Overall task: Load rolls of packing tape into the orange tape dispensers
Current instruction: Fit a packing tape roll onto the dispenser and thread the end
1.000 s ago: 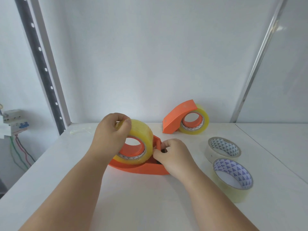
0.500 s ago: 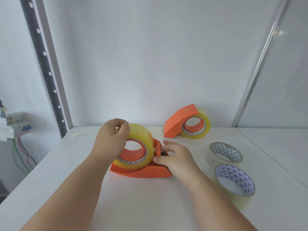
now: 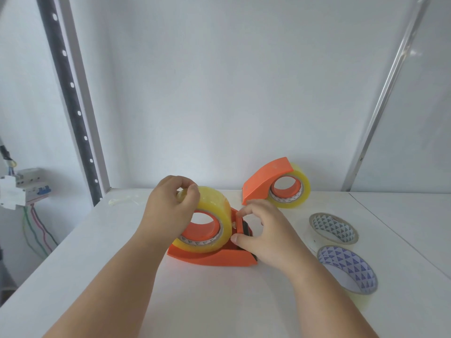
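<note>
1. The near orange dispenser lies on the white table, close to the middle of the view, with its curved base against the tabletop.
2. A yellowish roll of packing tape stands on edge in this dispenser, seated around the orange hub.
3. The left hand grips the top of the roll; the thumb and fingers curl over the upper left rim.
4. The right hand is at the cutter end of the near dispenser. The forefinger and thumb are curled and pinch the upright orange tab and the dark blade piece beside it.
5. Whether a tape end lies between the right fingers cannot be told.
6. A second orange dispenser stands farther back, near the wall, already carrying its own yellowish roll. It is apart from both hands.
7. Two loose rolls with a blue triangle pattern inside the core lie flat on the table to the right of the right forearm: the far loose roll and the near loose roll. They lie just beside each other.
8. A crumpled strip of clear film lies at the far left table edge.
9. A breaker box with coloured wires is mounted left of the table, beside a perforated black rail.
</note>
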Motion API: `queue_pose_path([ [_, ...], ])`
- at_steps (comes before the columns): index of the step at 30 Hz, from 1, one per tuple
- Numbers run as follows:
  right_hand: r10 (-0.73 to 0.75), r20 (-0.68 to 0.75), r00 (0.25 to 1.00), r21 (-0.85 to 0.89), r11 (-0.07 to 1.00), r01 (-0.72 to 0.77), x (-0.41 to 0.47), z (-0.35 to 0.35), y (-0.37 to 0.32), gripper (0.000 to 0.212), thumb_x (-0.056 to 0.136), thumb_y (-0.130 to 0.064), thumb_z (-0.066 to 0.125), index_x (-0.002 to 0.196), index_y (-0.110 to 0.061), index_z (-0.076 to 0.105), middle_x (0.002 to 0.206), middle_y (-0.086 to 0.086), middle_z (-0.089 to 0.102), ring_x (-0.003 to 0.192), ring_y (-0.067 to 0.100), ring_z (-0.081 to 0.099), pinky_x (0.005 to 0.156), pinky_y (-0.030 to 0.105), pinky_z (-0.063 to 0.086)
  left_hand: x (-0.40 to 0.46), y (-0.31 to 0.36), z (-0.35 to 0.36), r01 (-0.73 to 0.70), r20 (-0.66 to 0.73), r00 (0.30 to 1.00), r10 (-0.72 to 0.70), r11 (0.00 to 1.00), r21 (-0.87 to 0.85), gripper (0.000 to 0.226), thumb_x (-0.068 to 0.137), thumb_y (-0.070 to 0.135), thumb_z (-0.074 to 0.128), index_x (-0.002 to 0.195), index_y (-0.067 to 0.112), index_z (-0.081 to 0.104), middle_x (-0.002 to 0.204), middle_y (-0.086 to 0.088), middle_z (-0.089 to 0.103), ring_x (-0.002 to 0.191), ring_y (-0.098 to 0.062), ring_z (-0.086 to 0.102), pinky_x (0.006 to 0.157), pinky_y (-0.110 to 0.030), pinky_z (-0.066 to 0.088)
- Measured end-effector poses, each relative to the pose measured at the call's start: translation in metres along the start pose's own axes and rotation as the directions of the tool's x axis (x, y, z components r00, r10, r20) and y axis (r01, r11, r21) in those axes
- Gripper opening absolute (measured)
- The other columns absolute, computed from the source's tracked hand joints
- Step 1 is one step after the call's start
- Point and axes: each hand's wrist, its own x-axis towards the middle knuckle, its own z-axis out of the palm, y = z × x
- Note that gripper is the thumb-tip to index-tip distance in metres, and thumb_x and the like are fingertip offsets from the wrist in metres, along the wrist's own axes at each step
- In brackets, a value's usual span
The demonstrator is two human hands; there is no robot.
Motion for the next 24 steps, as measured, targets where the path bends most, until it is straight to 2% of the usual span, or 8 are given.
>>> queue_pose_path([
  [4,-0.072,0.102,0.992,-0.112,0.99,0.084,0.004,-0.001,-0.001,0.015,0.078,-0.032,0.07,0.082,-0.035,0.056,0.143,-0.01,0.037,0.136,0.012,0.024,0.098,0.024,0.023,0.0,0.003,0.0,-0.029,-0.001,1.0,0.029,0.999,0.044,0.013,0.088,0.021,0.051,0.078,0.025,0.059,0.084,0.009,0.058,0.075,-0.007,0.054,0.064,-0.024,0.039],
  [6,-0.108,0.132,0.985,-0.198,0.971,0.133,0.006,-0.002,-0.002,0.012,0.08,-0.036,0.066,0.081,-0.037,0.054,0.15,-0.01,0.03,0.139,0.013,0.021,0.103,0.028,0.025,0.001,0.003,0.001,-0.058,0.001,0.998,0.058,0.994,0.092,0.012,0.089,0.021,0.052,0.081,0.022,0.061,0.09,0.009,0.059,0.081,-0.004,0.054,0.067,-0.019,0.04],
  [9,-0.158,0.166,0.973,-0.294,0.934,0.202,0.007,-0.005,0.001,0.007,0.082,-0.037,0.062,0.087,-0.032,0.062,0.155,-0.009,0.024,0.14,0.014,0.02,0.109,0.031,0.024,0.003,0.004,0.004,-0.085,0.011,0.996,0.084,0.986,0.142,0.012,0.088,0.022,0.052,0.086,0.018,0.063,0.094,0.006,0.06,0.085,-0.003,0.054,0.07,-0.016,0.04],
  [13,-0.134,0.254,0.958,-0.211,0.959,0.19,0.006,0.002,0.011,0.009,0.085,-0.037,0.061,0.086,-0.029,0.063,0.156,-0.01,0.018,0.142,0.016,0.018,0.11,0.035,0.026,0.005,0.005,0.007,-0.078,0.018,0.997,0.076,0.981,0.177,0.014,0.089,0.022,0.049,0.087,0.017,0.062,0.094,0.003,0.06,0.083,-0.004,0.053,0.067,-0.016,0.039],
  [16,-0.129,0.228,0.965,-0.154,0.974,0.167,0.005,0.009,0.014,0.006,0.085,-0.033,0.062,0.081,-0.028,0.062,0.156,-0.011,0.017,0.14,0.014,0.021,0.108,0.037,0.03,0.004,0.006,0.006,-0.064,0.02,0.998,0.062,0.981,0.182,0.015,0.089,0.021,0.047,0.089,0.017,0.061,0.094,0.003,0.06,0.083,-0.005,0.053,0.068,-0.024,0.039],
  [19,-0.099,0.149,0.984,-0.064,0.992,0.109,0.001,0.01,0.011,0.012,0.081,-0.023,0.065,0.074,-0.032,0.058,0.15,-0.013,0.027,0.129,0.006,0.034,0.099,0.026,0.035,0.003,0.008,0.004,-0.041,0.018,0.999,0.039,0.983,0.181,0.016,0.09,0.021,0.046,0.09,0.017,0.061,0.093,0.005,0.06,0.083,-0.006,0.053,0.069,-0.026,0.039],
  [22,-0.067,-0.012,0.998,-0.007,0.998,0.066,-0.002,0.01,0.009,0.025,0.074,-0.015,0.068,0.076,-0.032,0.049,0.12,-0.013,0.046,0.098,0.0,0.049,0.081,0.019,0.041,0.002,0.008,0.004,-0.023,0.022,1.0,0.019,0.98,0.197,0.015,0.089,0.021,0.045,0.088,0.017,0.06,0.087,0.004,0.058,0.076,-0.007,0.054,0.063,-0.026,0.039],
  [24,-0.019,-0.065,0.998,-0.012,1.0,0.018,-0.003,0.01,0.008,0.028,0.073,-0.018,0.069,0.079,-0.033,0.045,0.105,-0.009,0.047,0.093,0.003,0.048,0.073,0.019,0.041,0.002,0.008,0.003,-0.02,0.022,1.0,0.016,0.98,0.199,0.015,0.089,0.02,0.045,0.086,0.017,0.059,0.082,0.004,0.057,0.071,-0.009,0.053,0.059,-0.025,0.037],
])
